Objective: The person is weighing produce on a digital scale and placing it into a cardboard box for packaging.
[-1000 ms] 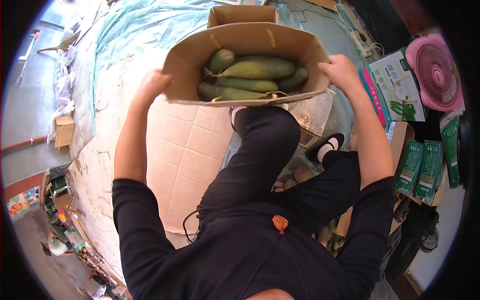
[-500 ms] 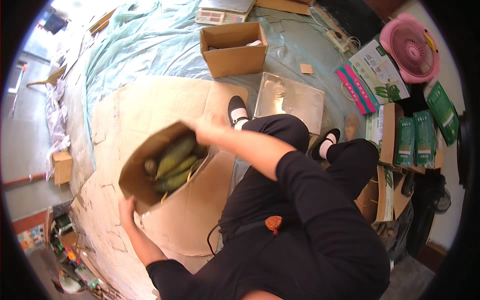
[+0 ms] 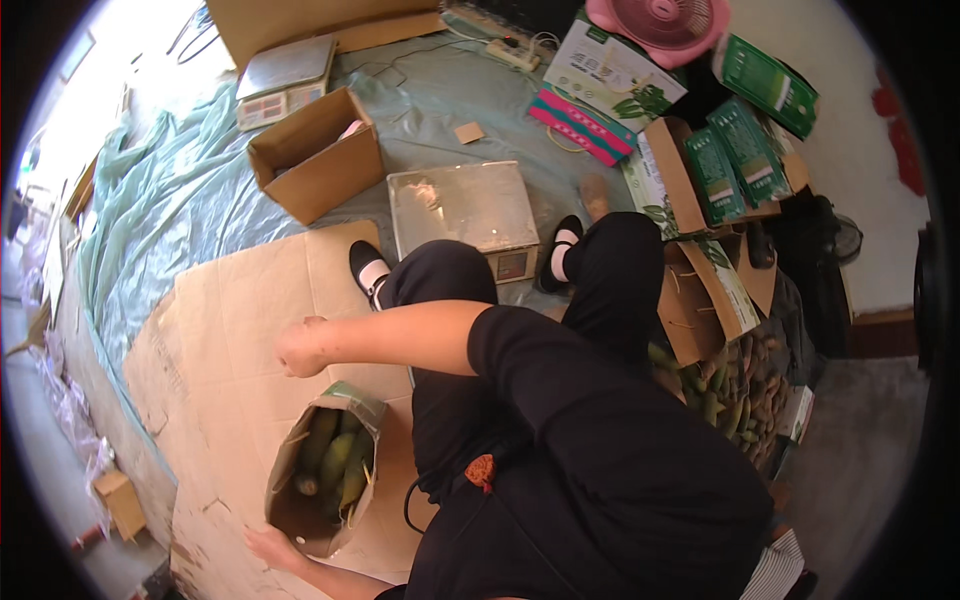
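A cardboard box [image 3: 350, 400] with an open top stands tilted on a flattened cardboard sheet [image 3: 240, 290], left of my legs. Inside lie several long green fruits or vegetables [image 3: 338, 452], whose exact kind I cannot make out. At the box's near left corner is my left hand [image 3: 272, 548], its fingers stretched out; whether it touches the wall is unclear. My right hand [image 3: 303, 347] hovers past the far side of the box, apart from it, with fingers curled and nothing visible in them.
A second open carton [image 3: 325, 165] and a scale [image 3: 285, 80] stand farther off on plastic sheeting. Ahead of my feet sits a metal-topped device [image 3: 465, 205]. To the right are green packets [image 3: 735, 160], a pink fan [image 3: 665, 25] and a pile of produce [image 3: 735, 390].
The box has come down and nearer to me. My right hand has let go of its far edge and moved away; my left fingers have straightened. My view has turned to the right.
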Demonstrator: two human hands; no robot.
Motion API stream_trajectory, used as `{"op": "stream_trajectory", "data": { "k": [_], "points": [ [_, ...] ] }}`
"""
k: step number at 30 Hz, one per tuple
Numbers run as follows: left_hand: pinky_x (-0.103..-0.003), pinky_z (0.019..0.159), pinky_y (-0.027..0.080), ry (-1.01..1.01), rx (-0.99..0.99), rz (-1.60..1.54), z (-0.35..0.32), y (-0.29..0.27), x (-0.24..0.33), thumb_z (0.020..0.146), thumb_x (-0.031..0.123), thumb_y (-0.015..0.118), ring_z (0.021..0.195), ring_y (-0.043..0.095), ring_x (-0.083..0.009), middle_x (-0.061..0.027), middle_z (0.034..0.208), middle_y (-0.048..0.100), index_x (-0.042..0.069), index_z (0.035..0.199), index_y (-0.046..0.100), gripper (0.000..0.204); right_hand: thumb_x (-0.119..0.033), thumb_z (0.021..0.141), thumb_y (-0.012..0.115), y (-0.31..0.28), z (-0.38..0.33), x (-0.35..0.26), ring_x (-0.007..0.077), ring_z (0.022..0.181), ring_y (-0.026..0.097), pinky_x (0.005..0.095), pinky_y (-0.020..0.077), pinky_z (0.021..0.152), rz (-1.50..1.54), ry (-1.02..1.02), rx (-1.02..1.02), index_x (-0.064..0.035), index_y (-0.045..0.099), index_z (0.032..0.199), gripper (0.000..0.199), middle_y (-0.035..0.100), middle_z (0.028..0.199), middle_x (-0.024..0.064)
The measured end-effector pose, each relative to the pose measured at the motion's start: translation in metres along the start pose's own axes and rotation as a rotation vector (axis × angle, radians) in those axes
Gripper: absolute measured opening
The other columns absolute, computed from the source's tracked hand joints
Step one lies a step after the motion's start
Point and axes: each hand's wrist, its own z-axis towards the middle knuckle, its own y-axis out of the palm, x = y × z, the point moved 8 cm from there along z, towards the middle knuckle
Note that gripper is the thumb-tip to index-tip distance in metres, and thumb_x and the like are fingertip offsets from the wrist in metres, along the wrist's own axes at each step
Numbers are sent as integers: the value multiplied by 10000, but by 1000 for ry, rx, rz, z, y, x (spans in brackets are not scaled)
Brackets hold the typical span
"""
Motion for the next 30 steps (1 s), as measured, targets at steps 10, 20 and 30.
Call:
{"op": "stream_trajectory", "data": {
  "k": [10,20,30],
  "points": [
    [-449,913,428,847,-349,-48,-69,9,383,785,290,680,1136,515,-289,-105,1192,566,156,1204,558,456,-180,780,616,-190,-175,94,228,769,638,326,485,688,379,-115,678,-33,668,842,167,671,797,114],
    [-629,1018,271,833,-939,926,-137,117,383,669,488,741,1286,407,-291,-62,1397,434,185,1337,465,784,-101,821,606,-209,-434,254,92,691,590,243,477,638,615,282,1176,3,646,845,113,634,734,50],
    [-605,995,295,931,-806,1066,-138,146,353,802,427,581,1323,319,-353,-44,1437,378,111,1373,412,674,-108,875,581,-112,-580,322,110,739,586,241,490,686,831,595,1493,-1,617,949,135,618,821,37]
  ]
}}
